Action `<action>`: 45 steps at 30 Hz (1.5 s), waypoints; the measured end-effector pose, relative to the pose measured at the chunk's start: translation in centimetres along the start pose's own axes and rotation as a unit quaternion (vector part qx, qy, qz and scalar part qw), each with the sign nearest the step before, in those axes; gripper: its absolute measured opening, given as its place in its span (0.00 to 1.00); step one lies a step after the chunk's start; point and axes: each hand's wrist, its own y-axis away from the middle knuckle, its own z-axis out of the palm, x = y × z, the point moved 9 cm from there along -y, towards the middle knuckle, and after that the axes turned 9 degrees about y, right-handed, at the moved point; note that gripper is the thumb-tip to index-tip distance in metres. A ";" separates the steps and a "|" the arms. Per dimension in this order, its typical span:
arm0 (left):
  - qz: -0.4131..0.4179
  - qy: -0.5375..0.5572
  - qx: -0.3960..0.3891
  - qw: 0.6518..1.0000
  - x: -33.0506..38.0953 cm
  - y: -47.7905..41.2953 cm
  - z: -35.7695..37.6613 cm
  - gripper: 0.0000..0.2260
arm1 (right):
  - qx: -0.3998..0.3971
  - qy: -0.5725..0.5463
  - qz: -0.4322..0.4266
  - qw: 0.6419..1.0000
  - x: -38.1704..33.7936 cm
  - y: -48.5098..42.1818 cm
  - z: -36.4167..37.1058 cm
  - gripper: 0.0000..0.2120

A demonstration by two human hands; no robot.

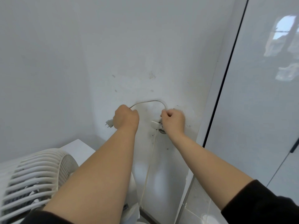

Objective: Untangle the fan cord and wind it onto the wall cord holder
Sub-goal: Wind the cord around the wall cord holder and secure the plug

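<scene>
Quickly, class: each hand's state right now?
Left hand: grips the thin white fan cord by its plug.
Right hand: pinches that cord at the white wall holder.

Right hand (174, 121) hides most of the small white wall cord holder (155, 124) and where the thin white cord (145, 101) meets it; slatted white plastic fan (32, 175) cropped at left.

Two hands (126, 118) (173, 121), one fan (37, 175), one cord (148, 102), one plug (109, 123), one wall holder (156, 124).

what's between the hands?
Head view: a loop of fan cord arcs from left hand to right hand; under it bare wall, with the cord holder beside the right hand.
</scene>
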 end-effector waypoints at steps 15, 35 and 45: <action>-0.097 0.333 -0.455 0.820 3.4 5.6 6.6 0.13 | -0.143 -0.192 0.164 0.957 0.1 0.4 -2.9 0.18; -0.086 0.127 -0.411 0.899 1.1 5.2 7.3 0.16 | -0.012 0.124 -0.102 0.987 -2.1 -0.3 -3.9 0.07; -0.049 0.062 -0.452 0.888 1.0 6.0 7.8 0.24 | 0.104 0.331 -0.261 0.901 -1.8 1.2 -4.8 0.05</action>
